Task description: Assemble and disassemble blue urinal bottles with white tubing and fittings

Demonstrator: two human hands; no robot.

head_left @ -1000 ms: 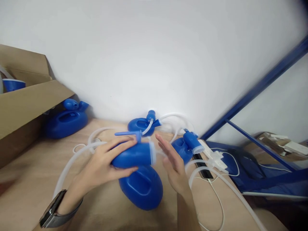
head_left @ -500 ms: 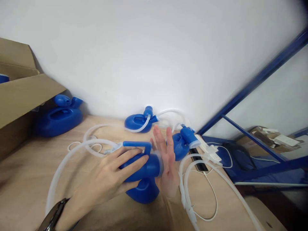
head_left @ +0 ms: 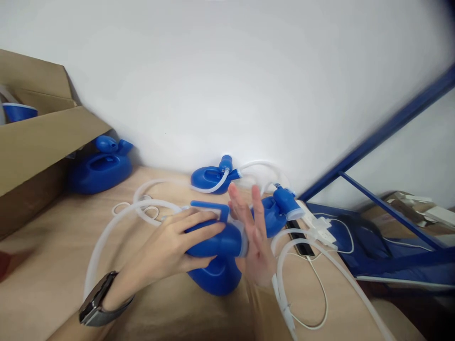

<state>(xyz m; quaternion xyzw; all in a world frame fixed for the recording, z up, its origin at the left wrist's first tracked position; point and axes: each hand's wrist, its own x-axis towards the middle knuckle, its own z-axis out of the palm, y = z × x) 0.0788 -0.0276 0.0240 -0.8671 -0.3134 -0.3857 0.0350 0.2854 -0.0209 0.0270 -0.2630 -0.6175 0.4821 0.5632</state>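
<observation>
My left hand (head_left: 170, 248) wraps round the neck of a blue plastic bottle (head_left: 215, 258) that rests on the tan table (head_left: 53, 246). My right hand (head_left: 254, 241) is open, its fingers stretched upward and its palm pressed flat against the bottle's mouth end. A blue handle bar (head_left: 209, 207) juts from the bottle's top just above my left fingers. A white tube (head_left: 106, 227) curves away from the bottle to the left. A watch (head_left: 94, 303) sits on my left wrist.
Two more blue bottles (head_left: 211, 177) (head_left: 275, 213) with tubes lie behind, and a third (head_left: 99, 168) by the wall at left. An open cardboard box (head_left: 39, 137) stands at the left. A white power strip (head_left: 316, 229), a phone (head_left: 300, 244) and cables lie right, beside a blue metal frame (head_left: 373, 137).
My right palm moved in from beside the bottle and now presses on its mouth. My left hand kept its hold while the bottle tilted lower. The view shifted slightly.
</observation>
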